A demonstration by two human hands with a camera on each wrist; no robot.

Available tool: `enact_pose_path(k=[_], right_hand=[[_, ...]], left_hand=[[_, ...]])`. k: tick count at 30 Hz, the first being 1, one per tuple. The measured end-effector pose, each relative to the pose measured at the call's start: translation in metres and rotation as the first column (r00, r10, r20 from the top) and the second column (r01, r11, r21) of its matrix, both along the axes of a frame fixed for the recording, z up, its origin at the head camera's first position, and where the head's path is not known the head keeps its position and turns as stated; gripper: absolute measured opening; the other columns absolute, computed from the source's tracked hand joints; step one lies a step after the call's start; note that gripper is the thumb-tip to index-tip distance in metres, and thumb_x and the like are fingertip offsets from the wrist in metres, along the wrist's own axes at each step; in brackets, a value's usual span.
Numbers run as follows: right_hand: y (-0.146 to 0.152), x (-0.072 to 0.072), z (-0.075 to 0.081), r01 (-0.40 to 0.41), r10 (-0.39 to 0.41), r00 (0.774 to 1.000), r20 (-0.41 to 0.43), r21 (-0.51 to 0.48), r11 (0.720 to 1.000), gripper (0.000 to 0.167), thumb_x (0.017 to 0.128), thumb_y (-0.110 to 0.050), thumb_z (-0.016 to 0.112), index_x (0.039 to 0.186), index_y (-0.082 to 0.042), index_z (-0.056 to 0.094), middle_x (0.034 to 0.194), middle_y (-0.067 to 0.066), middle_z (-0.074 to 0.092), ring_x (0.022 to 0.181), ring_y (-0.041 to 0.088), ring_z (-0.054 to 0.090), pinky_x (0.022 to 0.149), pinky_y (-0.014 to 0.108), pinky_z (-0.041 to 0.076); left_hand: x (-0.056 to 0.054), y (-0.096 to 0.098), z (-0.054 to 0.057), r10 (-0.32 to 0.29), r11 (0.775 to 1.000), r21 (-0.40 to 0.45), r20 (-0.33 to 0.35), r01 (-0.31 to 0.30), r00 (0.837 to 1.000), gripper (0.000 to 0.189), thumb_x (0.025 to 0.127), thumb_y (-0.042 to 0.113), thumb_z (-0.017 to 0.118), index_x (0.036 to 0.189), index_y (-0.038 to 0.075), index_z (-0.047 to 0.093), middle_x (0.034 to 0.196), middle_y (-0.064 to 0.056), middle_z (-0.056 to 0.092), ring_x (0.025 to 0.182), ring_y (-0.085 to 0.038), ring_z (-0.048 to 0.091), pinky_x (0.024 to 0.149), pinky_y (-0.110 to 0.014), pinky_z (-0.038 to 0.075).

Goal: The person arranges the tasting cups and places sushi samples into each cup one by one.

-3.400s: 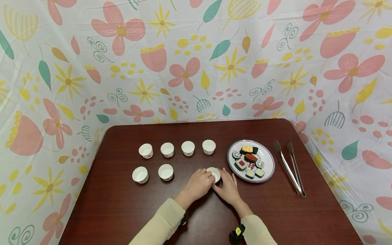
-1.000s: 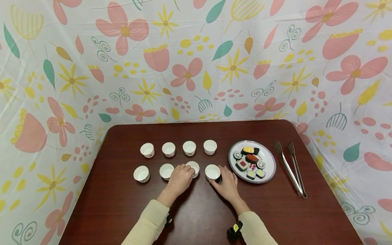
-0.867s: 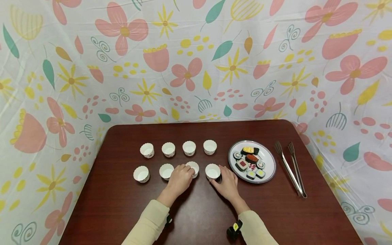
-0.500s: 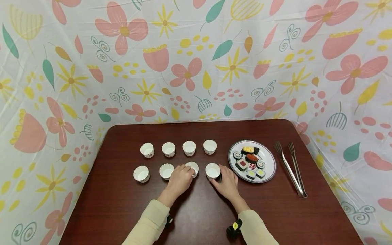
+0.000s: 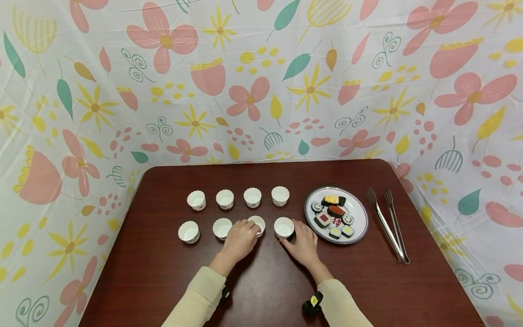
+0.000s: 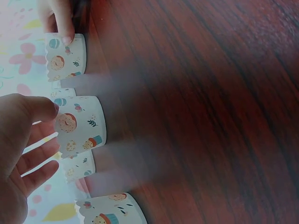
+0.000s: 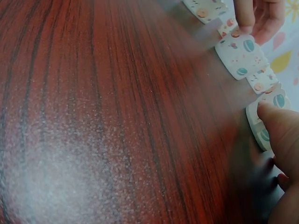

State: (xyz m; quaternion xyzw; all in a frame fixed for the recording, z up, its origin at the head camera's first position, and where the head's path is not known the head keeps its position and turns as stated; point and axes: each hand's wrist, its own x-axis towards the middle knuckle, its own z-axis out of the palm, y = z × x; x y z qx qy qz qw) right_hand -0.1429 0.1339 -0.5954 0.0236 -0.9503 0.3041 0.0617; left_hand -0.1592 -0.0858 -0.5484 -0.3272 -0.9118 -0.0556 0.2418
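My left hand [image 5: 240, 238] pinches the rim of a white paper baking cup [image 5: 258, 225], third from the left in the front row. In the left wrist view, pastry drawings cover that cup [image 6: 83, 122]; the thumb lies at its rim and the other fingers reach behind. My right hand [image 5: 304, 244] holds the front row's rightmost baking cup [image 5: 283, 228] by its right side, thumb near the front. Its thumb presses the printed wall of this cup [image 7: 254, 117] in the right wrist view. Both cups stand upright, their insides white.
Two more front-row cups stand left of my left hand, including the leftmost cup [image 5: 189, 232]. Behind runs a row of several cups [image 5: 252, 198]. A plate [image 5: 359, 222] of sushi pieces [image 5: 336, 211] and metal tongs [image 5: 388, 227] lie right on the brown table [image 5: 261, 290].
About three seconds ago both hands met at the front row's right end. My left hand has since moved left and now has a separate cup there. Over the last second almost nothing moved.
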Motion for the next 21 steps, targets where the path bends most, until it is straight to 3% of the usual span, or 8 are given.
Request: enact_pose_path(k=[10,21], right_hand=[[0.004,0.002,0.002,-0.029,0.029,1.000,-0.011,-0.023,0.999,0.074,0.075,-0.032,0.074,0.138,-0.012,0.040,0.133,0.017,0.049,0.124,0.036,0.039,0.099,0.060,0.022],[0.014,0.006,0.008,-0.089,0.087,0.995,-0.041,-0.040,0.995,0.069,0.080,-0.029,0.071,0.139,-0.008,0.040,0.131,0.015,0.051,0.120,0.036,0.046,0.092,0.060,0.033]], left_hand=[[-0.001,-0.005,0.005,-0.022,1.000,0.002,0.007,0.022,1.000,0.015,0.068,0.015,0.073,0.080,0.015,0.064,0.083,0.003,0.062,0.078,-0.016,0.058,0.072,-0.029,0.047],[0.001,-0.013,0.014,-0.082,0.996,0.043,0.025,0.081,0.996,0.022,0.067,0.016,0.076,0.084,0.013,0.063,0.092,0.001,0.064,0.087,-0.018,0.060,0.080,-0.031,0.048]])
